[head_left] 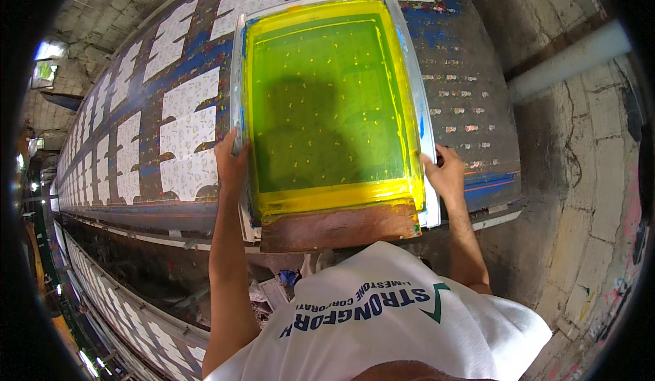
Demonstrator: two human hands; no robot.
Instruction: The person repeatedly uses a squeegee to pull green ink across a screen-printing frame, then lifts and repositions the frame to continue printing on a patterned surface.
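A screen printing frame (430, 196) with pale, paint-marked sides lies over the long printing table in front of me. Its mesh (321, 108) is translucent green with small yellow marks and a bright yellow border, and a dark shadow falls across it. My left hand (232, 159) grips the frame's left side, fingers curled round the edge. On the opposite side, my right hand (445, 171) holds the right edge with thumb and fingers closed on it. Between my forearms, a brown board (341, 232) crosses the frame's near end. The frame's underside is hidden.
Printed white fabric pieces (190, 135) lie in rows along the dark table (491, 94), running far left. Small printed marks dot its right end. A pale pipe (573, 60) and block wall (587, 169) stand at right. Another table with white pieces (129, 313) runs along the lower left.
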